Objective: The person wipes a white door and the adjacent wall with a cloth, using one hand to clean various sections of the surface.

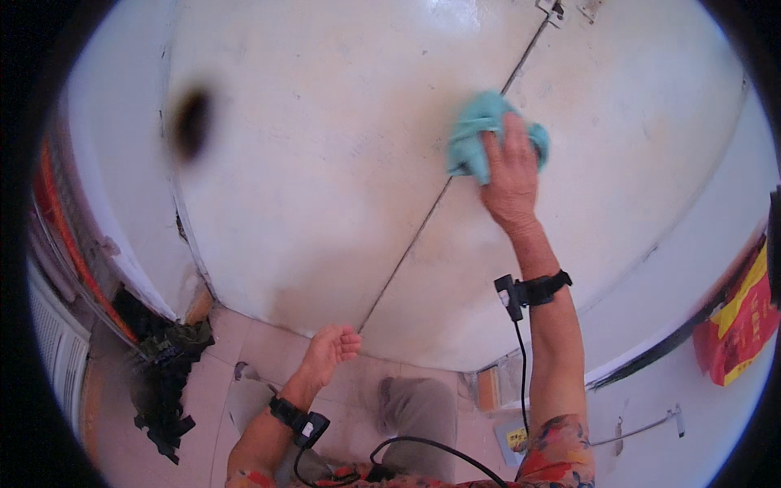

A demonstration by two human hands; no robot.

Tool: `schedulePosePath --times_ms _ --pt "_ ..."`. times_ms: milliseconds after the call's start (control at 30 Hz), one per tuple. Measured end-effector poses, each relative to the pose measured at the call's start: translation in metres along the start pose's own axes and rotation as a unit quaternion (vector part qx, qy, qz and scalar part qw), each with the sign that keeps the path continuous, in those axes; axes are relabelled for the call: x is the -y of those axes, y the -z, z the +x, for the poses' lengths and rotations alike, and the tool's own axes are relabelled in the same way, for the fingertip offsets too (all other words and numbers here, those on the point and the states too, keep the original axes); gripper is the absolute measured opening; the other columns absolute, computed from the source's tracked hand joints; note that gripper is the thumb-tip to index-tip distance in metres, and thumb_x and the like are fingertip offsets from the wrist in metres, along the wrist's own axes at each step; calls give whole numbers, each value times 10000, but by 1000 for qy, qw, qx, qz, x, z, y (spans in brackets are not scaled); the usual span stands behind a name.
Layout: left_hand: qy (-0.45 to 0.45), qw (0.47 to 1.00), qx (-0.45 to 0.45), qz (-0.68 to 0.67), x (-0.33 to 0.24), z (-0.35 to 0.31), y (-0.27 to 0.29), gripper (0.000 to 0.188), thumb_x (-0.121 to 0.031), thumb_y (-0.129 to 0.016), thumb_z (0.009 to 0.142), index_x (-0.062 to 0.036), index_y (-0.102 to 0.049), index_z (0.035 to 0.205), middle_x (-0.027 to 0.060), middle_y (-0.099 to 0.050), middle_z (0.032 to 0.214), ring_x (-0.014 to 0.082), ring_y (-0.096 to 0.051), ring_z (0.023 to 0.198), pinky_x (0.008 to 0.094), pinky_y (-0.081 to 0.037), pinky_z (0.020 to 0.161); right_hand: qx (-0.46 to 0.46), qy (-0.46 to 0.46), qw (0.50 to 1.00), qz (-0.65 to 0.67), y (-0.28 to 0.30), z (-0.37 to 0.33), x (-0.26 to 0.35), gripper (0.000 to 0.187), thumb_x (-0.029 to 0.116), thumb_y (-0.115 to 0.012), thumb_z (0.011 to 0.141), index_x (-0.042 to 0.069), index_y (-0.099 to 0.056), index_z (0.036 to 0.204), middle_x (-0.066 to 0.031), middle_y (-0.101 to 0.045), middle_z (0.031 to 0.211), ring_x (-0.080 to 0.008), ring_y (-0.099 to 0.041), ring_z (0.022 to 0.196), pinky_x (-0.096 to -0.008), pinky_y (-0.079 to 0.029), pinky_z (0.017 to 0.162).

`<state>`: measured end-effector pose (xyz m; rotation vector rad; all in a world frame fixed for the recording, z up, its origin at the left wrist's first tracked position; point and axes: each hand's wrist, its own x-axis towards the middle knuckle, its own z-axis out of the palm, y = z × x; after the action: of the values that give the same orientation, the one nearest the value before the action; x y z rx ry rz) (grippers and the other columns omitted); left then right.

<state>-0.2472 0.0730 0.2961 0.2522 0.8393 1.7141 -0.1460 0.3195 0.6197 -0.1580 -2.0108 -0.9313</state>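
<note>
My right hand (511, 175) presses a bunched teal cloth (476, 134) against a pale double door (325, 163). The cloth lies over the dark seam between the two door panels, in the upper right part of the view. Its folds spread out around my fingers, which hide part of it. Lower down, near the bottom end of the seam, my left hand (332, 354) hangs in front of the door with fingers half curled and loose. Nothing shows in it. Brownish stains mark the door's lower part.
A metal latch (551, 10) sits high on the seam. Dark crumpled fabric (167, 382) lies at left by an orange pole (71, 236). A red and yellow bag (736, 329) hangs at right. Black cables (439, 443) run from my wrist straps. A blurred dark spot covers the upper left.
</note>
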Motion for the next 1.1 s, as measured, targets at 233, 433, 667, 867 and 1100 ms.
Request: schedulePosePath --times_ms 233,433,667,867,1100 --pt "-8 1000 -27 5 -10 -7 0 293 -266 -500 879 -14 -532 1025 105 -622 899 173 -605 775 299 -496 690 -208 -231 951 -12 31 57 -103 602 115 -597 749 -11 -367 1291 -274 -342 1319 -418 -334 1207 -475 -252 1001" --pt "-6 1000 -22 18 -5 4 2 286 -281 -516 879 -33 -551 1016 115 -635 904 200 -622 779 323 -513 696 -166 -54 981 -81 20 88 -72 637 209 -604 791 54 -328 1344 -219 -311 1365 -367 -296 1266 -463 -212 1044" --pt "24 1000 -15 -2 11 13 2 290 -283 -520 872 -32 -548 1015 108 -628 891 192 -610 770 316 -503 691 -154 -135 971 -122 50 68 -171 570 187 -582 795 40 -372 1304 -236 -417 1275 -395 -390 1175 -460 -291 993" --pt "20 999 -15 20 19 22 16 293 -272 -497 873 -25 -534 1025 114 -623 904 198 -609 771 321 -508 682 -213 -361 903 -90 62 -75 -259 389 159 -527 754 16 -465 1110 -204 -515 1064 -409 -465 987 -478 -360 867" --pt "60 997 -9 52 42 25 11 323 -303 -517 862 -24 -534 1025 112 -620 911 199 -607 762 328 -508 694 -154 -296 941 -59 47 -102 -164 569 3 -528 703 24 -406 1259 -197 -367 1320 -348 -358 1208 -438 -264 1012"
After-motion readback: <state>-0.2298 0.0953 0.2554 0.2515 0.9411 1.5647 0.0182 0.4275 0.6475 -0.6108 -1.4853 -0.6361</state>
